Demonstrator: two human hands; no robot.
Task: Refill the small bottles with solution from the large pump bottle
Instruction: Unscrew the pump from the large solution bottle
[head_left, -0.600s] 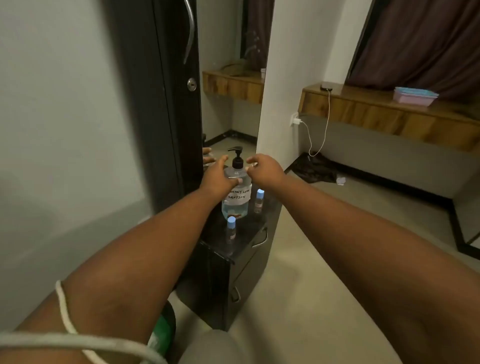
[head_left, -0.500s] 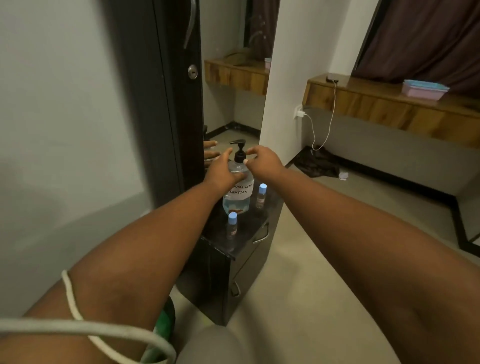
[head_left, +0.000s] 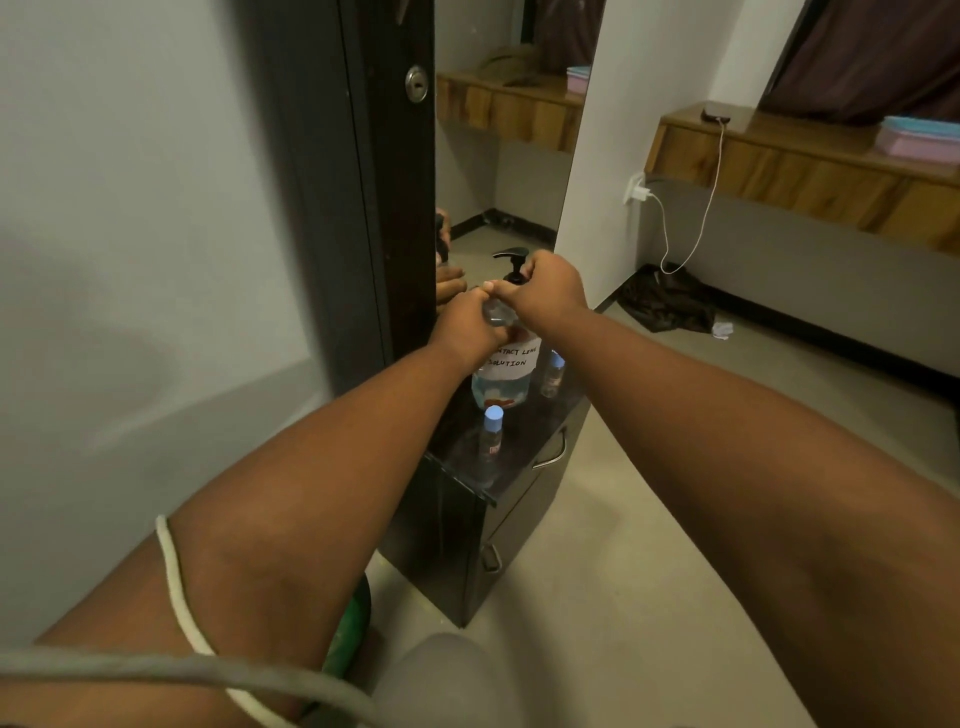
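— Fingers (head_left: 501, 291) of my right hand (head_left: 545, 296) pinch the black pump neck; my left hand (head_left: 467, 327) wraps the big clear bottle (head_left: 501, 374).

— Where is it?

— On the shiny black cabinet (head_left: 519, 441), between two small blue-capped bottles (head_left: 491, 436), near its edge.

Cabinet (head_left: 524, 499): black, drawer handles
Shelf (head_left: 810, 161): wooden, holding phone (head_left: 716, 113), pink box (head_left: 917, 139)
Charger (head_left: 640, 193): plugged in wall
Cloth (head_left: 667, 306): on floor

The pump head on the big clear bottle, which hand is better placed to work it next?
Right. The right hand is already at the black pump head, while the left hand grips the large clear pump bottle by its shoulder, steadying it.
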